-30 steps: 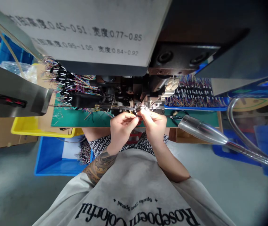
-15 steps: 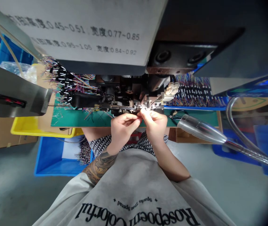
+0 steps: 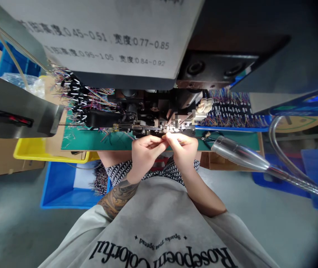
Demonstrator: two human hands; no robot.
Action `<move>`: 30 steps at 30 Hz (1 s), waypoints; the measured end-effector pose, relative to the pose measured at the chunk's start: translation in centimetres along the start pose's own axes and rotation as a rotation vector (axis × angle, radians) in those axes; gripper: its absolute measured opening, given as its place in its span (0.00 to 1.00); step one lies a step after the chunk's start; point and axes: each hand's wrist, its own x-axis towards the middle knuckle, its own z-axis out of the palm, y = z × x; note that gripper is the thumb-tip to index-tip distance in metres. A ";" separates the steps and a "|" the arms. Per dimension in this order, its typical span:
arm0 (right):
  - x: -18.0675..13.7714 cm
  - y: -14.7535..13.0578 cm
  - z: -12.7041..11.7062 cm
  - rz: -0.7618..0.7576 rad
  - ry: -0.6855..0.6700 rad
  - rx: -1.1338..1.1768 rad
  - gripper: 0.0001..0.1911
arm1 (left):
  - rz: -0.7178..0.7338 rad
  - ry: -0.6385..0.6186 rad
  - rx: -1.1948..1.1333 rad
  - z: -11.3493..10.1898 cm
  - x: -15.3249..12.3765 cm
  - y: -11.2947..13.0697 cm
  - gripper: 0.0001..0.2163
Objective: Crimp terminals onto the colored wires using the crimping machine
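Note:
My left hand and my right hand meet just in front of a crimping machine's lit tooling. Thumb and fingers are pinched on both, the fingertips almost touching each other. Whatever they hold is too small and too hidden to make out. Left of the tooling, a thin metal strip runs along a guide into the machine. Under my hands lies the front edge of a green work mat.
Bundles of multicoloured wires lie on the left, and more wires fill a blue tray on the right. A metal flexible-neck lamp reaches in from the right. A yellow bin and a blue bin stand lower left.
My right fingertips have drawn back slightly from the tooling towards me. My left hand stays nearly in place. The view has shifted a little.

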 end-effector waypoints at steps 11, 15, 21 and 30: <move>0.4 0.0 0.2 0.074 0.056 0.034 0.12 | 0.017 0.009 -0.018 0.0 -0.1 -0.4 0.08; 0.2 0.1 -0.1 0.017 -0.019 0.017 0.13 | 0.002 -0.016 -0.078 0.0 -0.2 -0.4 0.09; -0.7 1.9 -3.4 -0.060 -0.304 -0.025 0.14 | -0.164 -0.139 -0.324 -1.9 -0.5 0.0 0.10; -0.7 4.3 -8.0 0.193 -1.014 0.105 0.13 | -0.253 -0.328 -0.342 -3.0 -1.1 -0.3 0.12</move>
